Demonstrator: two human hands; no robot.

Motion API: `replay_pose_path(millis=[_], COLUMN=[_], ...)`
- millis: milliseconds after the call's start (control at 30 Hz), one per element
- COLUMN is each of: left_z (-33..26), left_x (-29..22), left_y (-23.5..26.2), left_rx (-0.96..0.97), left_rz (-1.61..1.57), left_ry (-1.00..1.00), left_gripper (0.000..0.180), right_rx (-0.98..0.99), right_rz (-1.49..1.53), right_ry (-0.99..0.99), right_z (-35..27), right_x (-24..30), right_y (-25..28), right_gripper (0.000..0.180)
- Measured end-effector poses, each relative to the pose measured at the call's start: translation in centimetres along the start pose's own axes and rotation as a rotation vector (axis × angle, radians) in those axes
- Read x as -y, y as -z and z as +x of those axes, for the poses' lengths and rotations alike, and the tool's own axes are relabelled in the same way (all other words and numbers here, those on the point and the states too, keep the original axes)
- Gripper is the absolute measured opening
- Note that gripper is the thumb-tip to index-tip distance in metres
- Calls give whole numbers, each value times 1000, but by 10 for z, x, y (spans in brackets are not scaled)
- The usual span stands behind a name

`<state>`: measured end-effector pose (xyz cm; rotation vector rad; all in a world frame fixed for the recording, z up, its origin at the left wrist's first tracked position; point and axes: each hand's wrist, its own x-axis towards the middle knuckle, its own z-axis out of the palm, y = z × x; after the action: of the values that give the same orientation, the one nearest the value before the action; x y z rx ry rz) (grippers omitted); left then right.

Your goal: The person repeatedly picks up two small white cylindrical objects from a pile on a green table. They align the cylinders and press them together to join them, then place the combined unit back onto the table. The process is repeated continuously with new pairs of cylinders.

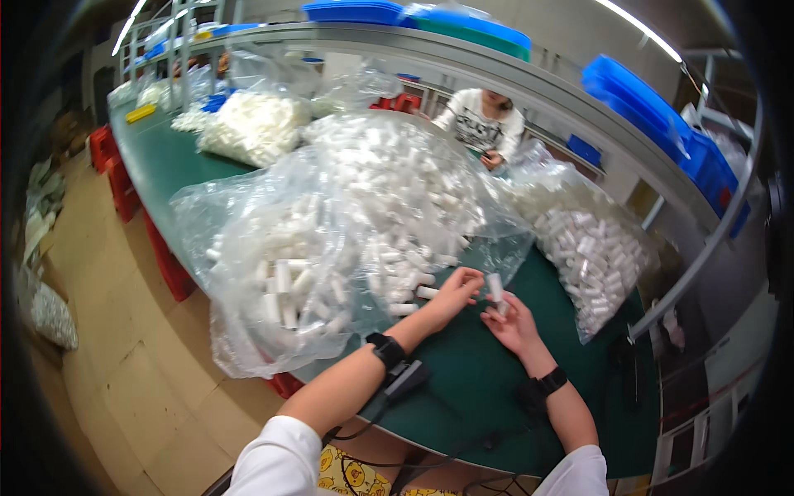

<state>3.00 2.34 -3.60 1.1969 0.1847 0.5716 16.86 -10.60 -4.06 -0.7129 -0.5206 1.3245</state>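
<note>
My right hand (514, 326) grips a small white plastic cylinder (495, 286) between thumb and fingers, holding it nearly upright above the green table. Just left of it is my left hand (457, 295), its fingers curled together; whatever they hold, if anything, cannot be made out. A few loose white cylinders (403, 309) lie beside my left wrist, at the mouth of a big clear plastic bag (389, 190) heaped with similar pieces. Nearer on the left, another clear bag (285, 306) also contains white cylinders.
A filled clear bag (591, 264) stands on the right of the green table (463, 388). Farther left sits a bag of cream-white parts (256, 128). Across the table a person (488, 124) sits. Blue bins (653, 107) rest on the overhead shelf. Cables run near my forearms.
</note>
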Motion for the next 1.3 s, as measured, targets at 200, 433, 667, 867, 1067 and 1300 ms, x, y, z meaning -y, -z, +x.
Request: replay_pose_path(millis=[200,433,667,867,1067,1300], left_z=[11,-17,-13,33,-2,-22], left_x=[18,22,12,60,16,-17], left_y=[17,7,7,48,5,0], left_rx=[17,157,475,45,-47,483], left_rz=[-25,-498,-337,281,417,550], left_ry=[-73,-312,-264,-640,-283,178], left_gripper=[31,30,28,20,16,25], right_rx=[11,82,140,298,-1,221], right_rz=[-358,-737,-781,-1163,-1139,-1865], right_ry=[162,-175,-71,249,281,325], right_z=[-1,30,105,120,93,86], right_x=[18,-30,-82,-88,-6,8], right_y=[-104,-233,-297,-301,-188,-91], right_gripper=[20,21,35,39,24,31])
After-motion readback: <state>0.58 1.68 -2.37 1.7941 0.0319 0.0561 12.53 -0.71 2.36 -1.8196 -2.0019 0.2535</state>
